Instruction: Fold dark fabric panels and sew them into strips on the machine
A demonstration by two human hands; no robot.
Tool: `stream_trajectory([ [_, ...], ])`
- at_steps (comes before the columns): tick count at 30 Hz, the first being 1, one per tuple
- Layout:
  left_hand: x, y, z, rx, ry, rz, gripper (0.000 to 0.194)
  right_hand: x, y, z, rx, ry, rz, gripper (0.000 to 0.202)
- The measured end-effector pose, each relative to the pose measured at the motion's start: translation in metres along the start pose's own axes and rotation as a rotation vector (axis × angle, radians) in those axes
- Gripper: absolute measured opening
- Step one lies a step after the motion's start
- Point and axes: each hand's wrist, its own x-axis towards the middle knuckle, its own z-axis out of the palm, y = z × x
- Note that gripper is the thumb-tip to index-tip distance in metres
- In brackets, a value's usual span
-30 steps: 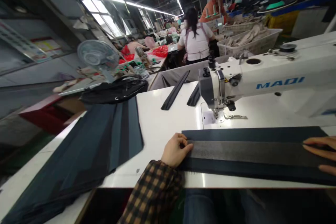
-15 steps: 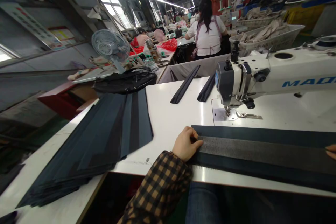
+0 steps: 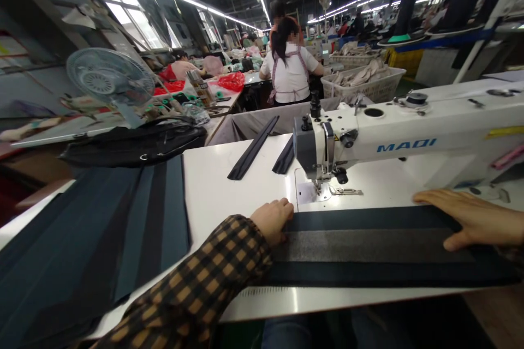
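Observation:
A dark blue fabric panel [image 3: 327,272] with a grey strip [image 3: 368,245] along its middle lies lengthwise on the white sewing table, in front of the sewing machine [image 3: 339,147]. My left hand [image 3: 272,221] is at the panel's left end, its fingers curled over the edge; the thumb is mostly hidden. Over the right part of the panel, my right hand [image 3: 478,218] rests with fingers stretched out and thumb apart. The machine's needle and presser foot [image 3: 317,188] stand just behind the panel, not on it.
A stack of dark blue panels [image 3: 82,229] lies on the left. Two narrow dark strips [image 3: 254,147] rest behind, near a black bag [image 3: 135,144] and a fan [image 3: 110,79]. A person in a white top [image 3: 290,73] sits beyond, beside a crate of cloth [image 3: 364,79].
The view has turned right. My right hand, barely visible at the edge before, now lies spread over the panel's right part. My left hand stays at the panel's left end.

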Motion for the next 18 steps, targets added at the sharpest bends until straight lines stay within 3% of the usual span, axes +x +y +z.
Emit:
stream_trajectory([
  [2,0.015,-0.003,-0.008,-0.001,-0.079,0.006,0.066,0.018,-0.007,-0.011,0.037,-0.141,0.044,0.084],
  [3,0.021,-0.004,-0.011,-0.005,-0.126,0.016,0.071,0.025,-0.011,-0.016,0.051,-0.216,0.059,0.082],
  [6,0.03,-0.006,-0.015,-0.022,-0.209,0.088,0.054,0.032,-0.019,-0.025,0.085,-0.355,0.046,0.058],
  [9,0.024,-0.009,-0.013,-0.067,-0.196,0.166,0.041,0.019,-0.018,-0.022,0.14,-0.258,0.045,0.055],
  [13,0.007,-0.014,-0.005,-0.164,-0.167,0.242,0.04,-0.002,-0.008,-0.011,0.151,-0.175,0.078,0.063],
  [18,-0.005,-0.015,0.001,-0.207,-0.074,0.311,0.04,-0.007,-0.004,-0.005,0.081,0.014,0.027,0.075],
])
